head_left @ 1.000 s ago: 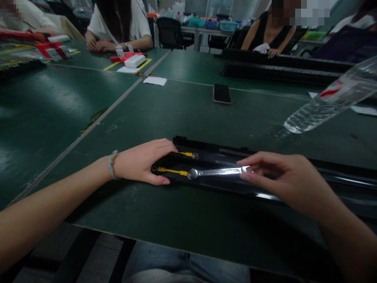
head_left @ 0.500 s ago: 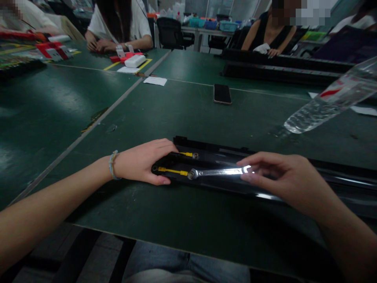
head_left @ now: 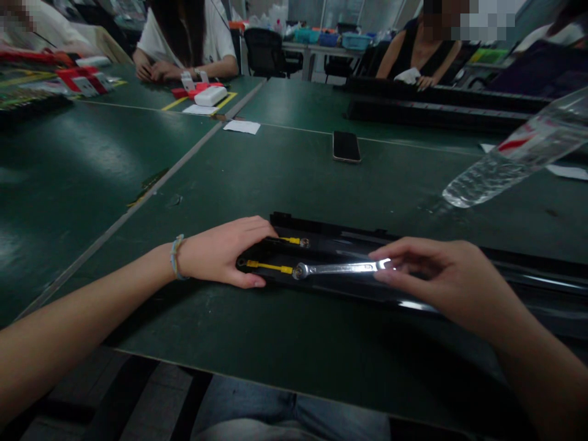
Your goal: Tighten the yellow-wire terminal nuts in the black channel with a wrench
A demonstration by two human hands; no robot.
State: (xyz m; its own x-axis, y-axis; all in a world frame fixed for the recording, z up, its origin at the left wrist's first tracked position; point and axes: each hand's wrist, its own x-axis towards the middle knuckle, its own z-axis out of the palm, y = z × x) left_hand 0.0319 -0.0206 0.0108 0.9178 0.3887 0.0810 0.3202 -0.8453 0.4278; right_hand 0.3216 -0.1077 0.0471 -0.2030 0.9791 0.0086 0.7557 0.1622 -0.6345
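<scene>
A long black profile [head_left: 331,285] lies across the near part of the green table. My left hand [head_left: 229,252] is wrapped round its left end, thumb on the near side and fingers over the far side. Two short yellow wires run out there; the near yellow wire [head_left: 269,267] ends at a bolt, the far yellow wire [head_left: 290,241] at a second bolt [head_left: 304,242]. A silver combination wrench [head_left: 342,268] has its ring end over the near bolt. My right hand [head_left: 432,269] pinches the wrench's other end between thumb and fingers.
A phone [head_left: 346,147] lies beyond the profile. At the right a clear water bottle [head_left: 509,153] lies tilted. Across the table [head_left: 275,165] sit several people, near red and white parts [head_left: 209,94] and more black profiles [head_left: 432,110].
</scene>
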